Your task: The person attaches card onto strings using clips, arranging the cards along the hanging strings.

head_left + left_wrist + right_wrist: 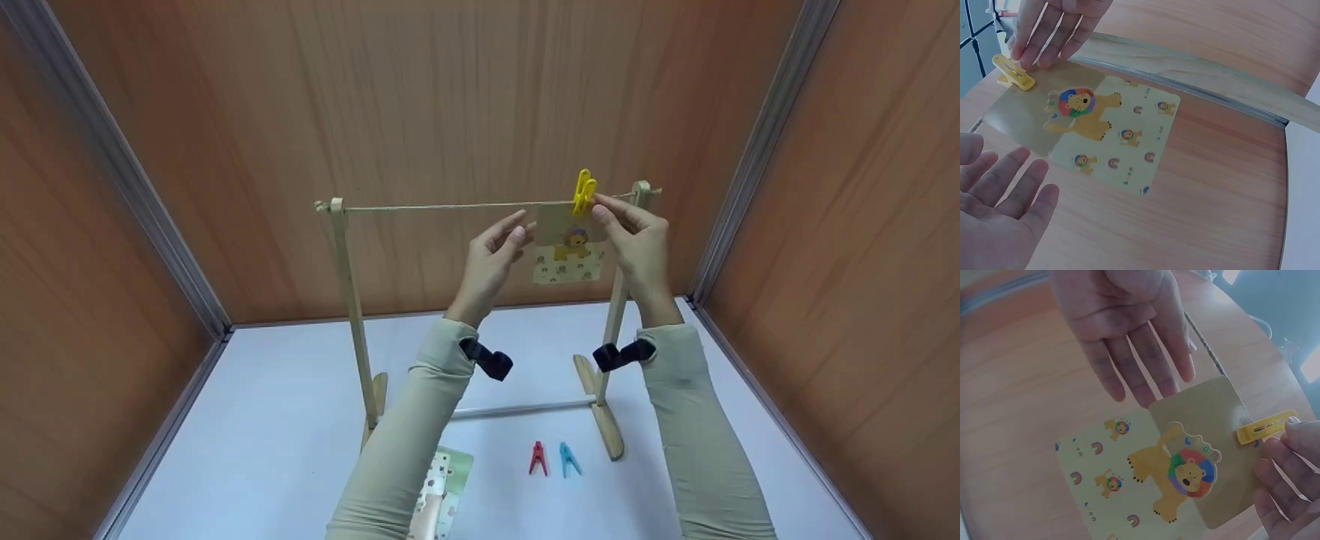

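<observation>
Hanging work: you seem to be finishing the pegging of one lion card [568, 264] to the cord [450, 205]; the next move is probably calling for drawing clear, then reaching for another card and another peg.
Table cards [460, 463]: your left sleeve [412, 439] is covering part of these, so you are getting no sure count.
Loose pegs: two are lying side by side, one red peg [538, 454] and one blue peg [568, 456].
Stand [609, 431]: one is standing, its two posts [354, 315] carrying one cord.
Left hand [489, 262]: your fingers are spreading loosely near the card's left edge, holding nothing.
Right hand [641, 244]: your fingers are bending loosely beside the peg, apparently gripping nothing, though thumb contact is hard to tell.
Yellow peg [583, 195]: one is clamping the card's top near its right corner, making three pegs altogether.
</observation>
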Available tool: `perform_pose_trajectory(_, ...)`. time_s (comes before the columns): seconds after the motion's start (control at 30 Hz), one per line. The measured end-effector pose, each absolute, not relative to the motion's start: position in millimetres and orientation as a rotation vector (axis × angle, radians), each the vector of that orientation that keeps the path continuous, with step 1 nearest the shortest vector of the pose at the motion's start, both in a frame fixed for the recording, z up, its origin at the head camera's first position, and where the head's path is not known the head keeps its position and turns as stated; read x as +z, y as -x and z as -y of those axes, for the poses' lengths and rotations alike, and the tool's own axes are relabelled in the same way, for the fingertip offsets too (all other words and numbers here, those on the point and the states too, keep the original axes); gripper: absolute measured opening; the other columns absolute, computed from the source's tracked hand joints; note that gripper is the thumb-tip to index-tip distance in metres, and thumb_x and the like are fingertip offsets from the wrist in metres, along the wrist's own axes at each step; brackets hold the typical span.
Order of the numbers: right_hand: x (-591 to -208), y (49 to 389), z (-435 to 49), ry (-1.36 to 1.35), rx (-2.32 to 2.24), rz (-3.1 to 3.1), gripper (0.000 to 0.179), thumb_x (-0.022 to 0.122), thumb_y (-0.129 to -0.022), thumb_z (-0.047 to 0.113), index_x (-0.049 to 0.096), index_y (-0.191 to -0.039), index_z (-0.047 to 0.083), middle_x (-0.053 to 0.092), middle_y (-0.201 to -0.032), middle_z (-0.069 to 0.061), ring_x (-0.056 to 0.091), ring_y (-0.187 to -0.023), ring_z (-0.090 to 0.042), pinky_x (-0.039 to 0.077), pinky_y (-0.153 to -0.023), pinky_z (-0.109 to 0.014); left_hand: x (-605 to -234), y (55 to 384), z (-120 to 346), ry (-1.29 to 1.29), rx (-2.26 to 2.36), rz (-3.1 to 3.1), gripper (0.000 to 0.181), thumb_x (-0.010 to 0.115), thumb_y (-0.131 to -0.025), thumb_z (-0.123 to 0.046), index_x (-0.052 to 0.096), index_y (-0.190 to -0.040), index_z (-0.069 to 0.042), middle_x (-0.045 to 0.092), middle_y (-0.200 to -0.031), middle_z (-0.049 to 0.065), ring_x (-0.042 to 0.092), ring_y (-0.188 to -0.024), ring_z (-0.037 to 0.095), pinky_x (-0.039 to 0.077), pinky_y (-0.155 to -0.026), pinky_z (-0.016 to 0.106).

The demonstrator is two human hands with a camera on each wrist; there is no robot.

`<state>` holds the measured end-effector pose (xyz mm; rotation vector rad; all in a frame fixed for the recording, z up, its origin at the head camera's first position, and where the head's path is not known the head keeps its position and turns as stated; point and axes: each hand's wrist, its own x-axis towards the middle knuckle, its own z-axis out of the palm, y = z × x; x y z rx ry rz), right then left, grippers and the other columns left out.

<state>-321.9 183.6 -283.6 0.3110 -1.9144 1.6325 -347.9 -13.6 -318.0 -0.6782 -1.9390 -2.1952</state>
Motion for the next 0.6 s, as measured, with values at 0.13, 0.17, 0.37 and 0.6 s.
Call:
perform_pose_trajectory(0.13, -292, 320, -185, -0.286, 1.640, 1.946, 0.033, 0.066, -0.092, 0.024, 0.067, -0.118, 0.005, 0.066, -0.121, -0.014, 0.063, -0.103, -0.006, 0.049, -0.095, -0.026, -328, 346, 24, 0.685, -2.222, 1.963, 0.039, 0.046, -0.102, -0.016, 0.046, -0.140, -0.006, 0.058, -0.135, 0.014, 0.053, -0.126, 0.030, 0.042, -0.106, 0.041)
perform_pose_trajectory(0.17, -294, 320, -186, -0.276, 1.642, 1.959, 0.034, 0.066, -0.092, 0.025, 0.067, -0.119, 0.005, 0.067, -0.120, -0.014, 0.063, -0.103, -0.006, 0.048, -0.096, -0.027, -331, 345, 27, 0.686, -2.230, 1.968, 0.040, 0.046, -0.102, -0.016, 0.046, -0.140, -0.006, 0.057, -0.135, 0.014, 0.052, -0.127, 0.030, 0.041, -0.107, 0.041)
perform_pose_trajectory(0.37, -305, 316, -189, -0.213, 1.679, 2.020, 0.037, 0.067, -0.090, 0.031, 0.067, -0.120, 0.008, 0.068, -0.117, -0.012, 0.061, -0.102, -0.008, 0.048, -0.092, -0.025, -347, 341, 41, 0.702, -2.230, 2.020, 0.040, 0.046, -0.102, -0.017, 0.045, -0.141, -0.007, 0.054, -0.138, 0.015, 0.049, -0.130, 0.030, 0.038, -0.110, 0.044)
perform_pose_trajectory(0.6, -325, 311, -197, -0.185, 1.715, 2.097, 0.042, 0.067, -0.090, 0.034, 0.064, -0.123, 0.008, 0.064, -0.125, -0.013, 0.057, -0.108, -0.012, 0.043, -0.097, -0.030, -380, 335, 54, 0.627, -2.193, 2.136, 0.041, 0.048, -0.102, -0.018, 0.046, -0.141, -0.007, 0.055, -0.137, 0.014, 0.052, -0.128, 0.025, 0.038, -0.110, 0.041)
